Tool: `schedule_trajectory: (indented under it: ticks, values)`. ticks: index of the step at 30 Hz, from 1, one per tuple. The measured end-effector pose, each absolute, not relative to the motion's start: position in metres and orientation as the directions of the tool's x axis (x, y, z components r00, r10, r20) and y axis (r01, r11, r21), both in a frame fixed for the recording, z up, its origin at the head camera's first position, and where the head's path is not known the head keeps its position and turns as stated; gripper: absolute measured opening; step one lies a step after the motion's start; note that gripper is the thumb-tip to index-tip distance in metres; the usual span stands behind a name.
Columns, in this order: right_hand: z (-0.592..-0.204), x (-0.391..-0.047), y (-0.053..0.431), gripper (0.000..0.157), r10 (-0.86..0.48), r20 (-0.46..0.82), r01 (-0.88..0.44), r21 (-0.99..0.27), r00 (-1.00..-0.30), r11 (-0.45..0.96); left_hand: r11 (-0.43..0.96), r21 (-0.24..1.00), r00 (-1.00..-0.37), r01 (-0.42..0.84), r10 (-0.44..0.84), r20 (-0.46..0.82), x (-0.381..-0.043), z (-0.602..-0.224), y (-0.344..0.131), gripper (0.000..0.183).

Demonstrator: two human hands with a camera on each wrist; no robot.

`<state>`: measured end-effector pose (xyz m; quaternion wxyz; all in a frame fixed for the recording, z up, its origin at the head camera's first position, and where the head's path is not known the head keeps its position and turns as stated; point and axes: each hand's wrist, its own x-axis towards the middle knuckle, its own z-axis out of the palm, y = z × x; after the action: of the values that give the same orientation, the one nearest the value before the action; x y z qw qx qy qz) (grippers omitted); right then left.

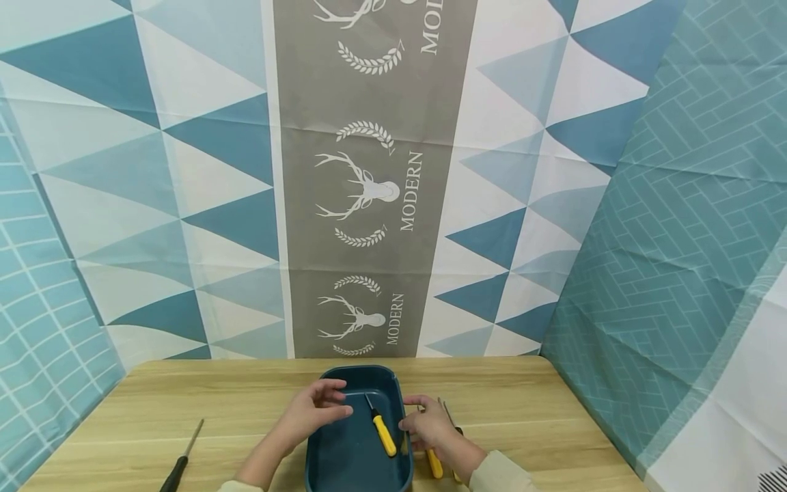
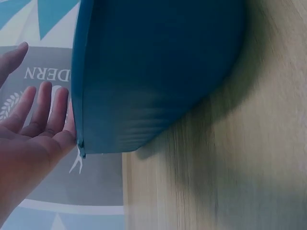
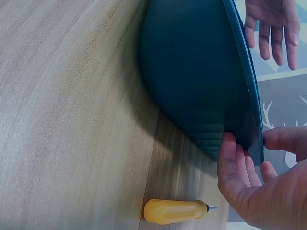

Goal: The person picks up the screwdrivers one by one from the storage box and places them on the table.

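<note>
A dark blue plastic basin (image 1: 353, 465) stands on the table, and a yellow-handled screwdriver (image 1: 384, 435) lies inside it. My left hand (image 1: 304, 415) hovers over the basin's left rim with its fingers loosely bent and nothing in them. At the right rim, my right hand (image 1: 433, 429) holds the basin's edge, its fingers (image 3: 235, 160) against the outer wall and the thumb at the lip. Beside the basin, partly hidden under my right hand, lie a yellow-handled tool (image 1: 435, 464) and another tool with a thin metal shaft (image 1: 447, 412).
A screwdriver with a black handle (image 1: 175, 473) lies on the wooden table (image 1: 246, 389) to the left, its shaft pointing away. Behind the table hangs a patterned cloth (image 1: 369, 260), with a teal cloth (image 1: 688, 205) along the right side.
</note>
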<state>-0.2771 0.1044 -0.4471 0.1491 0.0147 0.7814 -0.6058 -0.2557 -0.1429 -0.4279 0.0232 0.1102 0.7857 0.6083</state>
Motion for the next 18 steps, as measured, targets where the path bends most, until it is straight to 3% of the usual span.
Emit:
schedule_trajectory:
  ticks: [18]
  values:
    - [-0.446,-0.277,0.105,0.05,-0.162,-0.242,0.196,-0.946,-0.957,0.256,0.309,0.95,-0.996,0.048,0.086,0.022,-0.264,-0.432,-0.118,0.06]
